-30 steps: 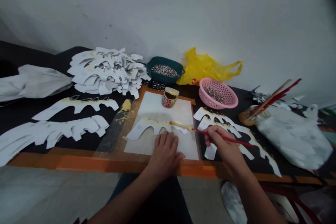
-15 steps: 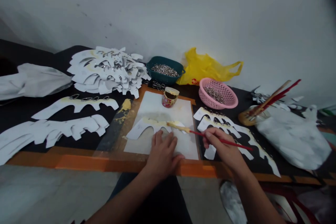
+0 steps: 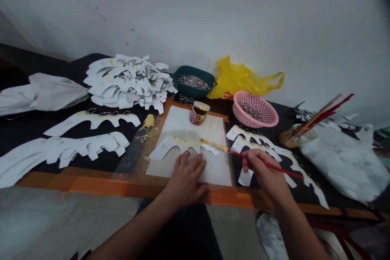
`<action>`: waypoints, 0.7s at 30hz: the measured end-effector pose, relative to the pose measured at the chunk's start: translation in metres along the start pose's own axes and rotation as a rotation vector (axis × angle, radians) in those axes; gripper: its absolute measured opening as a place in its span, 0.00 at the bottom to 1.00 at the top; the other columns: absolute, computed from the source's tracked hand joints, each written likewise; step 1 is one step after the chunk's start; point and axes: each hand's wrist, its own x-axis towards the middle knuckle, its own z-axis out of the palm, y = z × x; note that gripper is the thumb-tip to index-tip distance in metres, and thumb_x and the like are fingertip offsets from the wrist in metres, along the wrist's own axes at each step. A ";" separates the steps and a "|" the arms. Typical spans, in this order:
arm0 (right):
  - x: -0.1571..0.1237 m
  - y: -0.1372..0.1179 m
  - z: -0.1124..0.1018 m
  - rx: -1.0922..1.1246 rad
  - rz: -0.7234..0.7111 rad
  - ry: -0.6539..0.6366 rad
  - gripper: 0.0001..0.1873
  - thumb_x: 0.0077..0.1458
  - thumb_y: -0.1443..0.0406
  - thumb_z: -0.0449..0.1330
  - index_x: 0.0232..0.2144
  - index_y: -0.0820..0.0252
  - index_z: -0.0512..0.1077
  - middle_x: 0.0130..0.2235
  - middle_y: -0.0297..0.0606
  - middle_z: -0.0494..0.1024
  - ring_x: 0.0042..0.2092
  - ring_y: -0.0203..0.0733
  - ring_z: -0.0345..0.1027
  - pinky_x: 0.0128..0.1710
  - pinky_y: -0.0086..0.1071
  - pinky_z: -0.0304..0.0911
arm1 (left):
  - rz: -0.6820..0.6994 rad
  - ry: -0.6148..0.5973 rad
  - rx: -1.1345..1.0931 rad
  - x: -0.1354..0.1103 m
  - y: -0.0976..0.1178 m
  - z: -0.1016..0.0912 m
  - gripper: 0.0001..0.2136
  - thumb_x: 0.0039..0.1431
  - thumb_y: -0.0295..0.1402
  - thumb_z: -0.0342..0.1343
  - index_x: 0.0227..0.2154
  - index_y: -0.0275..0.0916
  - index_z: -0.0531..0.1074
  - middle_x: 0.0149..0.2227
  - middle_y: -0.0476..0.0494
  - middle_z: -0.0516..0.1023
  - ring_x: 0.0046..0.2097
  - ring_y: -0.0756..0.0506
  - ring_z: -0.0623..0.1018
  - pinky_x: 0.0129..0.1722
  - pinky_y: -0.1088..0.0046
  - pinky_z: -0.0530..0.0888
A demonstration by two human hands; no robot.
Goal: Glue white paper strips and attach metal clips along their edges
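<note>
Between the fingers of my right hand (image 3: 263,169) is a brush with a red handle (image 3: 282,169) and a yellow-coated tip. The tip lies at the upper edge of a white scalloped piece (image 3: 170,145), which has a yellowish smear along that edge. My left hand (image 3: 188,174) rests flat with fingers spread, its fingertips at the piece's lower edge. Under both lies a white sheet (image 3: 161,170) on the table. A small open tub (image 3: 199,113) with yellowish residue on its rim stands on the sheet behind the piece.
Stacked white pieces (image 3: 128,83) and a teal basket of metal rings (image 3: 193,81) sit at the back. A pink basket (image 3: 255,109), a yellow bag (image 3: 243,77), a jar with brushes (image 3: 288,139) and a white bag (image 3: 344,162) are rightward. Pieces with rings (image 3: 91,120) lie left.
My right hand has drawn the brush a little rightward along the piece's upper edge. My left hand stays on the piece. The whole view has shifted slightly.
</note>
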 end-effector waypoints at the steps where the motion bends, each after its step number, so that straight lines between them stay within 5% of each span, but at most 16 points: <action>1: 0.001 -0.001 0.005 -0.003 0.002 -0.007 0.12 0.55 0.56 0.57 0.30 0.59 0.70 0.25 0.33 0.72 0.26 0.34 0.64 0.29 0.29 0.62 | 0.013 -0.001 0.004 -0.001 -0.001 0.000 0.31 0.53 0.53 0.50 0.55 0.40 0.63 0.61 0.43 0.61 0.59 0.28 0.55 0.56 0.46 0.56; 8: 0.004 -0.010 0.033 -0.080 -0.010 -0.134 0.11 0.54 0.57 0.58 0.31 0.59 0.71 0.25 0.33 0.73 0.29 0.36 0.67 0.32 0.29 0.63 | 0.071 0.007 0.015 -0.005 -0.005 -0.003 0.32 0.53 0.53 0.51 0.58 0.42 0.59 0.62 0.41 0.58 0.59 0.30 0.57 0.57 0.46 0.56; 15: 0.006 -0.010 0.025 -0.157 0.034 -0.120 0.13 0.51 0.56 0.60 0.32 0.60 0.72 0.26 0.35 0.75 0.29 0.37 0.69 0.33 0.30 0.64 | 0.091 0.050 -0.008 -0.005 -0.005 -0.006 0.33 0.52 0.53 0.52 0.57 0.39 0.59 0.63 0.34 0.54 0.60 0.28 0.55 0.55 0.45 0.58; 21: 0.009 -0.011 0.032 -0.165 -0.007 -0.191 0.12 0.53 0.57 0.58 0.34 0.59 0.73 0.26 0.35 0.75 0.30 0.38 0.69 0.33 0.31 0.64 | 0.099 0.052 -0.011 -0.002 -0.006 -0.014 0.32 0.53 0.53 0.51 0.54 0.34 0.62 0.58 0.31 0.61 0.59 0.29 0.57 0.56 0.46 0.58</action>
